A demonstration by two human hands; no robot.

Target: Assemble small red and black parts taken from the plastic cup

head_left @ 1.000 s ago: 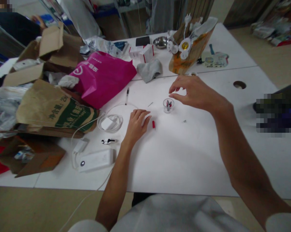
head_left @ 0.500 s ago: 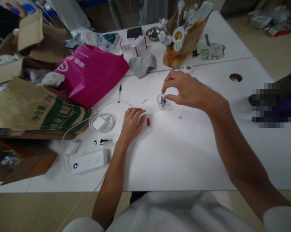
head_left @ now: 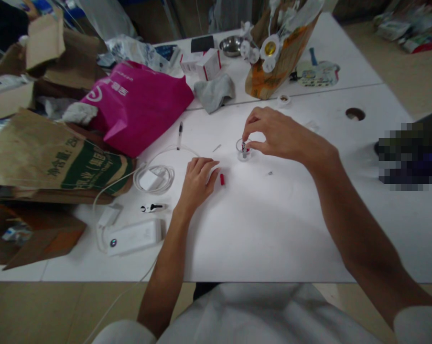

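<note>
Right hand (head_left: 272,130) has dipped to the clear cup (head_left: 240,155), grip unclear; left hand (head_left: 196,182) stays released.

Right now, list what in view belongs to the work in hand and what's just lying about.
In hand, apparently:
cup and small parts inside, by the right hand
red piece, beside the left hand

Lying about, apparently:
pen
pink bag
cloth
bowl

There is one cup (head_left: 241,154) and one pen (head_left: 180,136)
</note>
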